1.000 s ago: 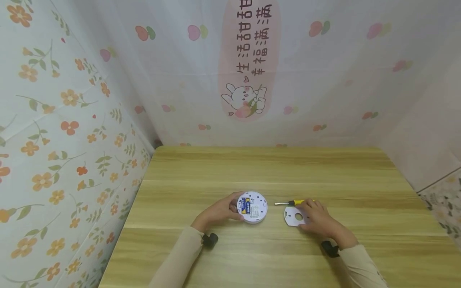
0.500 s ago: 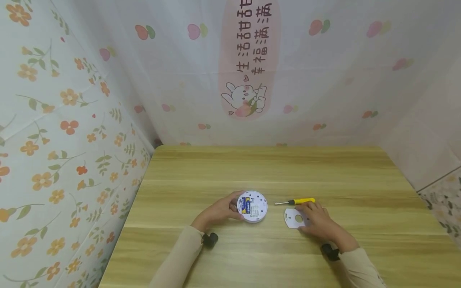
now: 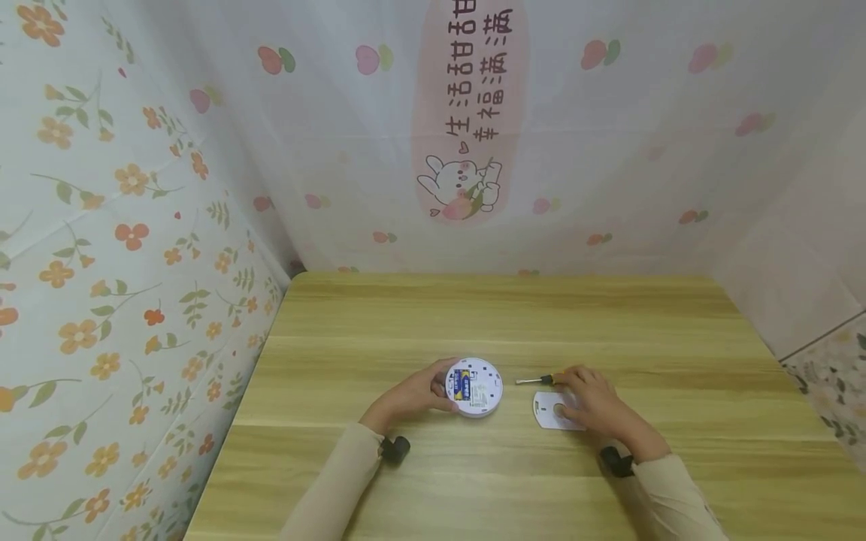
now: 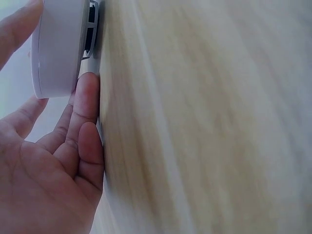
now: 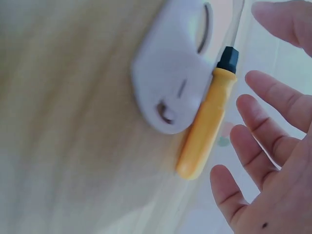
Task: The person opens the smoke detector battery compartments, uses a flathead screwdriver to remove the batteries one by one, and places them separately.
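Cupping the round white device, the left hand curls; right hand spreads open over the screwdriver.

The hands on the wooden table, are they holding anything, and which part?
The left hand holds the round white plastic device by its left rim. The right hand is spread open above the yellow-handled screwdriver, gripping nothing.

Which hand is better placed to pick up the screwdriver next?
Right, probably. The right hand hovers open over the yellow-handled screwdriver and white plate, fingers spread just above the handle. The left hand holds the round white device and sits farther from the tool.
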Motion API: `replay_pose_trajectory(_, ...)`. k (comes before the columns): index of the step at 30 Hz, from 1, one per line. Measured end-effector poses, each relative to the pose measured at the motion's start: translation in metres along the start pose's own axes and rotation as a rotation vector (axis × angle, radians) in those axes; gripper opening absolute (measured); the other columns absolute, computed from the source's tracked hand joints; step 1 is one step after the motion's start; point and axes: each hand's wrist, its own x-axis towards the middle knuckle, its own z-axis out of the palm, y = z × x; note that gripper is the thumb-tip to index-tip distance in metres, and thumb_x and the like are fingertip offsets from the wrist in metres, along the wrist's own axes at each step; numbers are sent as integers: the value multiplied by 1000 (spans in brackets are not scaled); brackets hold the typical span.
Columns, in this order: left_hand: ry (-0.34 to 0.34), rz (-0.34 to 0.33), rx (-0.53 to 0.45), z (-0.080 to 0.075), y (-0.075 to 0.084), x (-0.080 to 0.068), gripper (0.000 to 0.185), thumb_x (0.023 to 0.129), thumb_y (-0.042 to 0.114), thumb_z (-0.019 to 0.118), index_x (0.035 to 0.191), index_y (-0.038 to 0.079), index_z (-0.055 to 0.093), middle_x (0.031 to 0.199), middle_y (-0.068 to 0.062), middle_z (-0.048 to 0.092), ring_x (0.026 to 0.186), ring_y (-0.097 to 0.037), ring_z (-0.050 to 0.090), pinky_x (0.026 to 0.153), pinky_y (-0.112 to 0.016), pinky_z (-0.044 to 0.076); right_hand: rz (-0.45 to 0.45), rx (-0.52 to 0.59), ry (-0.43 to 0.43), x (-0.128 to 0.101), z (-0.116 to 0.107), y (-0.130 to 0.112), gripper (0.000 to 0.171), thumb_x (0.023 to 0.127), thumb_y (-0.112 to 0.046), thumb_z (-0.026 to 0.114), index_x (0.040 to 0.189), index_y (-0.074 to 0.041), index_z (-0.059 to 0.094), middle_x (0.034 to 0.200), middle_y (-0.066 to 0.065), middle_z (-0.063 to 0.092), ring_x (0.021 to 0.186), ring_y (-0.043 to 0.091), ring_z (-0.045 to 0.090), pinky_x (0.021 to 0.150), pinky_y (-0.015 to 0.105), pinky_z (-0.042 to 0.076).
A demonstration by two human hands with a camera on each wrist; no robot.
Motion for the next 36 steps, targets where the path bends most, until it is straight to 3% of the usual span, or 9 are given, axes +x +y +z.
replay_pose_trajectory(13,11,1,18,2,-1,0,88,78,23,81,151,26,32,115,-6,59,93,-15,58,82,-29,50,26,-3,-34,24,-2,2,37,83,-16,71,118,-5,63,118,17,55,105,35,48,80,50,38)
replay_pose_trajectory(20,12,11,27,1,-1,0,88,78,24,81,151,26,32,115,-6,59,93,-14,58,81,-28,51,64,19,-49,29,1,5,28,84,-14,69,111,-9,66,119,16,56,112,39,47,85,56,35)
replay_pose_trajectory(36,-9,18,-3,-1,-2,-3,87,79,21,80,151,24,32,116,-9,58,94,-13,59,80,-26,51,88,-6,-68,31,9,6,21,86,-11,66,107,-9,67,116,15,59,109,39,50,85,59,35)
